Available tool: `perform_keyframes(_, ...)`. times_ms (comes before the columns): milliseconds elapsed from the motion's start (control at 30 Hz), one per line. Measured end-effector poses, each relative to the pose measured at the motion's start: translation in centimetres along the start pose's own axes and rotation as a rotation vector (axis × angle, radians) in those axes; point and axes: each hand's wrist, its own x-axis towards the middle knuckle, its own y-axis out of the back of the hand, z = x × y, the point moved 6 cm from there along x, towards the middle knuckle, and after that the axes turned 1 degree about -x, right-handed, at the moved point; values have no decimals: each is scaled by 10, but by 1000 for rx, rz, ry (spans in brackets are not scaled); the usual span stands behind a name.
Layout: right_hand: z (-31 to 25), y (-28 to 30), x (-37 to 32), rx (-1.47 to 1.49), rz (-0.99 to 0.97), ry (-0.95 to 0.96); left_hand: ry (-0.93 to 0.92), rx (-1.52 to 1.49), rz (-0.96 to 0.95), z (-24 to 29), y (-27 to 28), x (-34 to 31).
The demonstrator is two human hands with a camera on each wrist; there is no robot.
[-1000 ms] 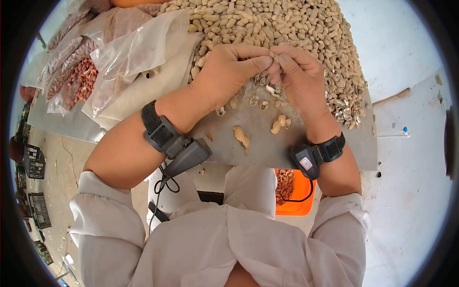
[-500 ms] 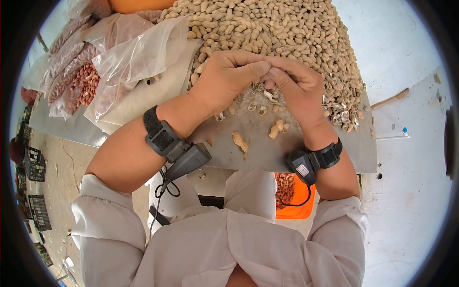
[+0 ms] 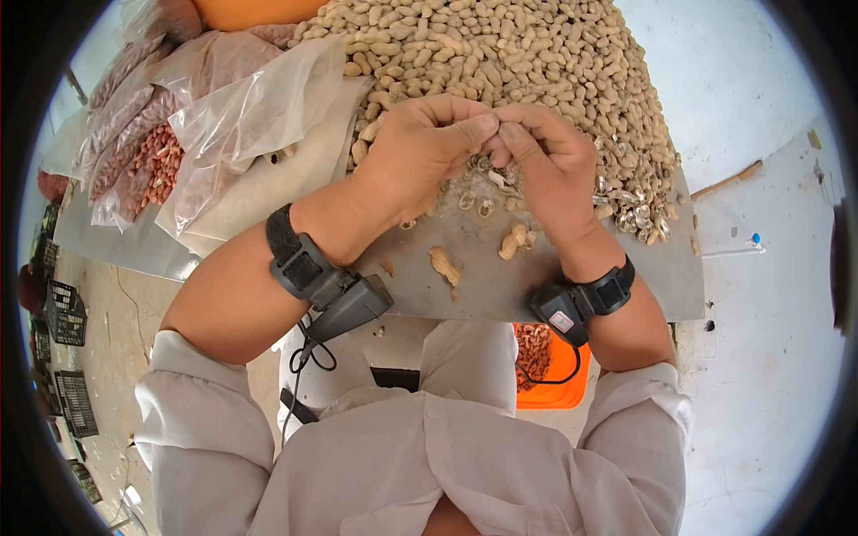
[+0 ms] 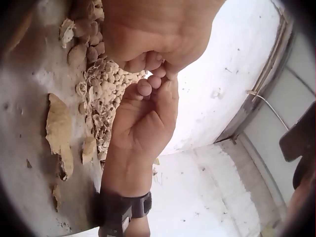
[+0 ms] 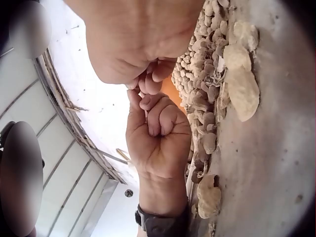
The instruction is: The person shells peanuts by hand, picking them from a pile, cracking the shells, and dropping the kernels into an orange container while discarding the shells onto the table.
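Note:
In the head view my left hand (image 3: 416, 152) and right hand (image 3: 550, 170) meet fingertip to fingertip over the near edge of a heap of unshelled peanuts (image 3: 500, 54). Thumbs and forefingers of both pinch a peanut, which the fingers now hide almost wholly. The left wrist view shows the right hand's bent fingers (image 4: 144, 88) against the left hand. Below the hands lie split empty shells (image 3: 485, 208). Nearer me on the grey tabletop (image 3: 402, 295) are a broken shell (image 3: 444, 266) and a knobbly peanut (image 3: 515, 241).
Clear plastic bags (image 3: 259, 107) and bagged red kernels (image 3: 156, 165) lie at the left. An orange tub (image 3: 563, 366) with reddish kernels sits below the table by my knees. Black crates (image 3: 76, 402) stand on the floor at far left. A white wall (image 3: 760, 375) borders the right.
Both hands have come slightly toward me and their fingertips have closed together. The peanut that showed between them a second ago is now covered by the fingers.

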Motion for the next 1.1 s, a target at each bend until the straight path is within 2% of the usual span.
perform_keyframes(67,-2,-2,-1,5,5,9,0,-16,-23,-2,1,1)
perform_keyframes(167,4,-1,-3,151,16,-77,0,-77,-22,-4,2,0)
perform_keyframes(267,12,-2,-1,417,-17,-150,13,-125,-7,-6,4,0)
perform_keyframes(367,17,-3,-1,558,-9,-211,21,-153,-8,-6,4,1)
perform_keyframes(567,15,7,3,177,-12,-81,-1,-74,13,0,0,-1)
perform_keyframes(667,20,8,3,260,19,-117,-45,74,48,1,1,0)
perform_keyframes(800,11,2,2,226,-1,-97,-112,193,62,3,3,-1)
perform_keyframes(1100,8,-1,1,220,-77,-75,-113,196,14,10,1,-4)
